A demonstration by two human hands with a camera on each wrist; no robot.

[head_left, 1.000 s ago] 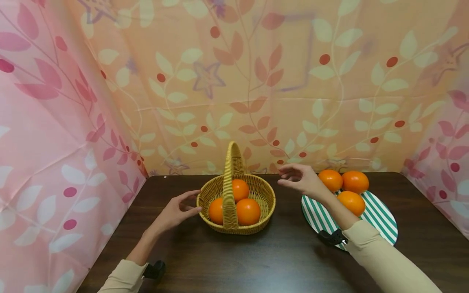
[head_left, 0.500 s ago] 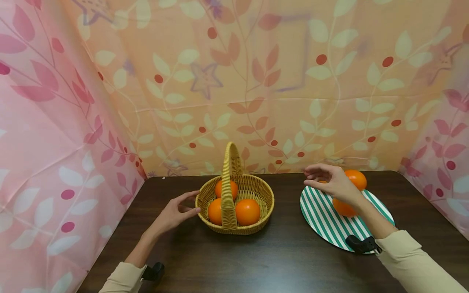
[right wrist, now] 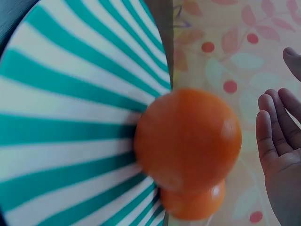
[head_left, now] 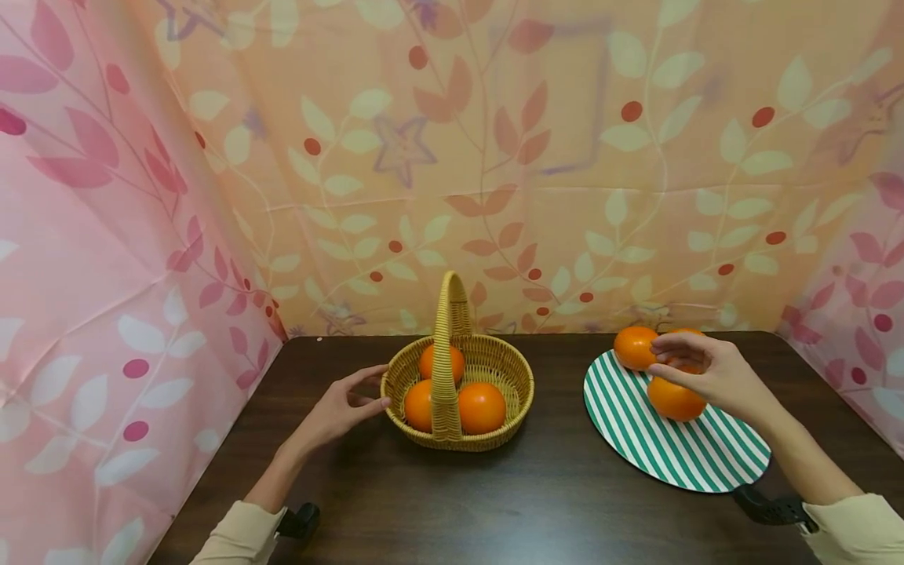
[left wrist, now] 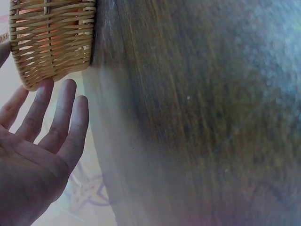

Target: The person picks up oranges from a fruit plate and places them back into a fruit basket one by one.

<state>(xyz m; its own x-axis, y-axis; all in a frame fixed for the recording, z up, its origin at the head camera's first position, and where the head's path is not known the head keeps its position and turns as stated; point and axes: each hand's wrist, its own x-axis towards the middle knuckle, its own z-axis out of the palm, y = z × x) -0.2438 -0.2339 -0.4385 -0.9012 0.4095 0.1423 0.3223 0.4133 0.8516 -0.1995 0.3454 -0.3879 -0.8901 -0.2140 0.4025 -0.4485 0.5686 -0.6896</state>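
A yellow wicker basket [head_left: 521, 390] with a tall arched handle [head_left: 444, 353] holds three oranges, one of them the front right orange [head_left: 482, 408]. At its left rim, my left hand [head_left: 337, 410] touches the basket with fingers extended; the left wrist view shows the fingertips [left wrist: 45, 87] against the woven side. My right hand [head_left: 730, 378] hovers with loosely bent fingers over the oranges at the right, holding nothing. Below it lie a front orange [head_left: 671, 402], a back left orange [head_left: 635, 348] and a third orange [head_left: 683, 330], mostly hidden behind the hand.
The oranges at the right sit on or by the back edge of a round green-and-white striped mat [head_left: 628, 428]. Everything stands on a dark wooden table [head_left: 452, 502]. Flowered cloth [head_left: 494, 157] hangs behind and at both sides.
My right hand has moved right, from beside the basket to above the oranges on the mat. The back orange in the basket has rolled left behind the handle. My left hand stays put.
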